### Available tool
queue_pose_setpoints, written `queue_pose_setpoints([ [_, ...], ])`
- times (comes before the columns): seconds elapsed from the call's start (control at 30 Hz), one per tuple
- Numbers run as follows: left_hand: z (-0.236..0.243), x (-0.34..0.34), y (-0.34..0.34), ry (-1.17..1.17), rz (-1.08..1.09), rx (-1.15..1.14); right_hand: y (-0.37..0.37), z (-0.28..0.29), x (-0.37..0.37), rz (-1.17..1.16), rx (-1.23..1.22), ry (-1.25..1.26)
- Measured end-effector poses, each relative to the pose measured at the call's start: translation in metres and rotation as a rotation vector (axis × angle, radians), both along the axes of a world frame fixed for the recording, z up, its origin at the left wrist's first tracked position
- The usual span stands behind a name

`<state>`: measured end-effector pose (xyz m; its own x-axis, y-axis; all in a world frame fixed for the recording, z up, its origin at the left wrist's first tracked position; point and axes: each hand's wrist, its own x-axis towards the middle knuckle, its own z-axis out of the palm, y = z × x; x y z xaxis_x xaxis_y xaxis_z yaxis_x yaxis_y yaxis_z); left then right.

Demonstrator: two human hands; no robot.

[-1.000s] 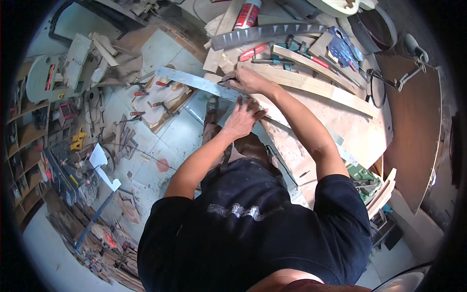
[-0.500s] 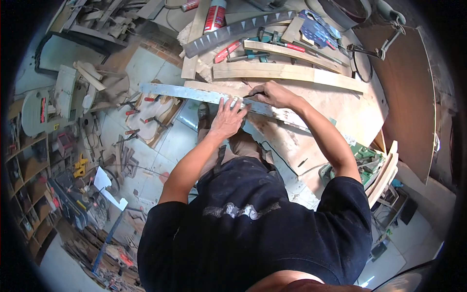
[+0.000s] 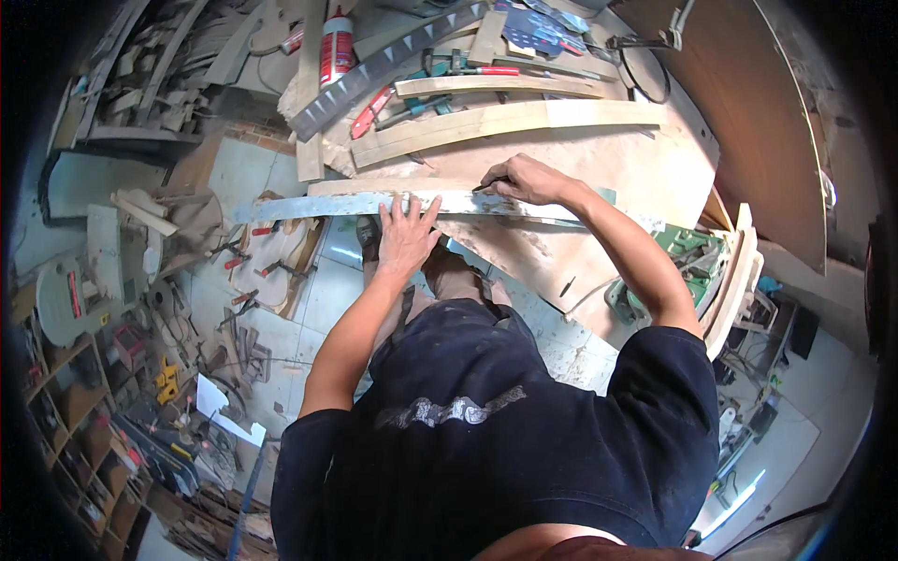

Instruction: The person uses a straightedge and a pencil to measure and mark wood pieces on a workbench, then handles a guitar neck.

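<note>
A long, slightly curved strip [image 3: 318,205], pale blue and worn with white and brown stains, lies across the near edge of the workbench. Its left end juts past the bench. A plain wooden board [image 3: 351,187] shows along its far edge. My left hand [image 3: 407,241] presses on the strip with fingers spread. Farther right, my right hand [image 3: 528,179] is closed in a pinch around a thin dark marking tool [image 3: 481,189]. Its tip is at the strip's far edge, and most of the tool is hidden by my fingers.
Beyond lie curved wooden pieces [image 3: 510,129], a dark strip with pale triangles [image 3: 388,70], clamps, and a red-and-white bottle [image 3: 337,49]. A green power tool [image 3: 687,257] stands at the right. Clamped wood [image 3: 274,252] lies below at the left, and a brown panel [image 3: 748,122] leans upright.
The view has shifted, so the bench sits farther left. My right hand has moved right along the strip, away from my left hand, which stays pressed at about the same spot.
</note>
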<state>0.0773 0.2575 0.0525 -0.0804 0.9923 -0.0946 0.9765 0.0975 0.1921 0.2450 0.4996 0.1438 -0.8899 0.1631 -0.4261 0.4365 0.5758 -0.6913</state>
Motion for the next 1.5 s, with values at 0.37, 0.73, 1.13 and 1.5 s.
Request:
queue_pose_setpoints([
  [0.37, -0.002, 0.005, 0.004, 0.026, 0.01, -0.017, 0.019, 0.006, 0.067, -0.18, 0.002, -0.062],
  [0.73, 0.001, 0.007, 0.007, 0.025, -0.005, -0.025, 0.042, 0.011, 0.142, -0.411, -0.05, -0.118],
  [1.13, 0.005, 0.006, 0.007, 0.03, -0.016, -0.036, 0.034, 0.001, 0.159, -0.512, -0.074, -0.052],
  [1.5, 0.014, 0.001, 0.009, 0.025, -0.064, -0.09, -0.019, -0.021, 0.191, -0.911, 0.739, 0.118],
])
